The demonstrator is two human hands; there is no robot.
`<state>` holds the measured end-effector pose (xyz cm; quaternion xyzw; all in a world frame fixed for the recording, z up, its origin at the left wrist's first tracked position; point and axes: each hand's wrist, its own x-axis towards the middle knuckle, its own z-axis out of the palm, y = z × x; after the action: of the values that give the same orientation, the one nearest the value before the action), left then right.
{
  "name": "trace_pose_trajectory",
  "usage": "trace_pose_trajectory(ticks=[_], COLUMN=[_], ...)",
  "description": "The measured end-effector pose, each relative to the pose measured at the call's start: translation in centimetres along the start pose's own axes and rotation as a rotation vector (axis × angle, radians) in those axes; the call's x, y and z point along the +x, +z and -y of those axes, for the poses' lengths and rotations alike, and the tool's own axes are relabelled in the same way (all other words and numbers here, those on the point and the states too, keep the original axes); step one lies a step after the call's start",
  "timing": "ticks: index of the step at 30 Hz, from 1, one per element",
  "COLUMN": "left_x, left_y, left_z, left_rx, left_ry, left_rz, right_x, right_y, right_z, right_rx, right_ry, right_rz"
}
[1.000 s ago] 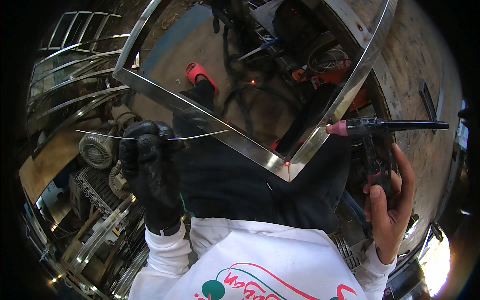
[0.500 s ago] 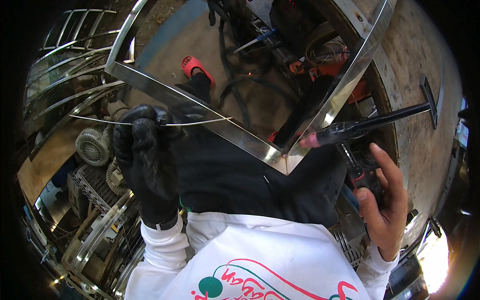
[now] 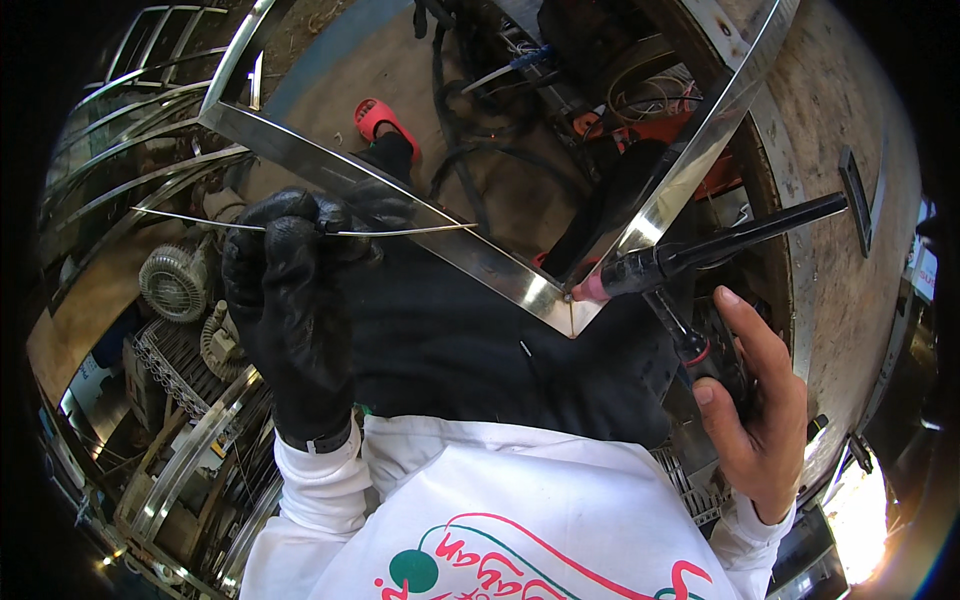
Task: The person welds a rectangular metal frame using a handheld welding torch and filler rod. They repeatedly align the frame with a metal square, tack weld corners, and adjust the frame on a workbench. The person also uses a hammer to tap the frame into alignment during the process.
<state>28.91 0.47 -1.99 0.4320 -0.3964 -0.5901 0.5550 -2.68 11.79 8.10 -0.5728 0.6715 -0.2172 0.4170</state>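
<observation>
My left hand, in a black glove, pinches a thin metal filler rod that sticks out on both sides of the fingers. Its right end lies over the near bar of a shiny metal frame. My right hand is bare and wraps round the grip of a black TIG torch, index finger stretched along it. The torch's pink nozzle is at the frame's near corner; whether it touches cannot be made out. The frame's bars meet in a point above my lap.
A wooden table stands on the right, with a small dark metal piece by the torch's tail. Curved metal frames pile up at the left, above a round ribbed motor. Dark cables cross the floor beyond the frame.
The torch has moved left and slightly down, bringing its nozzle onto the frame's corner. My right hand went along with it. The rod has shifted slightly up, still pinched in my left hand.
</observation>
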Motion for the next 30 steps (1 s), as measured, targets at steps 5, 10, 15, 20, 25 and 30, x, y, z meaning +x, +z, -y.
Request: trace_pose_trajectory(ticks=[5,10,15,20,25,30], left_x=[0.0,0.1,0.0,0.2,0.5,0.8], left_y=[-0.1,-0.2,-0.2,-0.5,-1.2,-0.7], left_z=[0.1,0.0,-0.2,0.3,0.1,-0.3], left_rx=[0.006,-0.061,0.117,0.055,-0.03,-0.054], left_ry=[-0.006,-0.01,-0.016,0.041,0.012,0.011], left_rz=[-0.02,0.033,-0.03,-0.14,-0.042,-0.013], right_x=[-0.1,0.2,0.4,0.0,-0.7,-1.0], right_y=[0.1,0.3,-0.3,0.0,-0.2,-0.3], right_z=[0.0,0.1,0.4,0.2,0.1,-1.3], right_rx=[-0.03,-0.062,-0.059,-0.114,0.106,0.199], right_ry=[-0.016,-0.039,-0.052,-0.053,0.255,0.302], right_rz=[-0.005,-0.024,0.068,-0.092,-0.221,-0.437])
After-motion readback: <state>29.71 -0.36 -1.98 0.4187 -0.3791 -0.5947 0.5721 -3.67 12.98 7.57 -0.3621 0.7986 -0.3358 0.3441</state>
